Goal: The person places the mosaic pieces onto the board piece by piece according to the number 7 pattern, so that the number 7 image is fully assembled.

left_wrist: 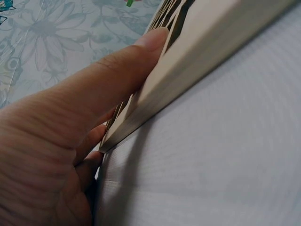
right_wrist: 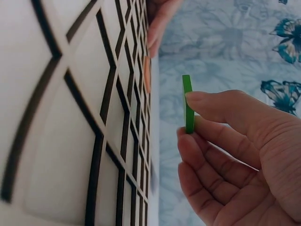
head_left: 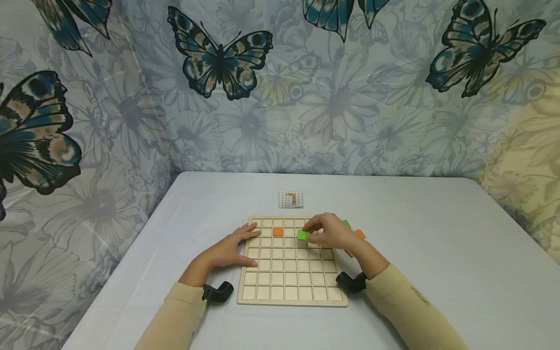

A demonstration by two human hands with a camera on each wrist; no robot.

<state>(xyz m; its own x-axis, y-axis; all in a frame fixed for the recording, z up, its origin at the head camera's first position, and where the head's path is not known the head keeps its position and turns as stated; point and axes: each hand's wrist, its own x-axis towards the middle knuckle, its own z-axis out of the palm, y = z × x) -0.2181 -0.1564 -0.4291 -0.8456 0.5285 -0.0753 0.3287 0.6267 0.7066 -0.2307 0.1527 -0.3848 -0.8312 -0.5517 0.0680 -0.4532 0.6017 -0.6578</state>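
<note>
Green, thin square tile [head_left: 302, 235] is pinched between the thumb and fingers of the right hand [head_left: 332, 233], raised clear of the pale wooden grid board [head_left: 277, 266]. Left hand [head_left: 225, 250] rests on the board's left edge, its thumb and fingers set wide apart. One orange square tile [head_left: 277, 232] occupies a cell near the far edge. Additional green and orange tiles [head_left: 359, 234] lie right of the board on the white worktop [head_left: 437, 253].
</note>
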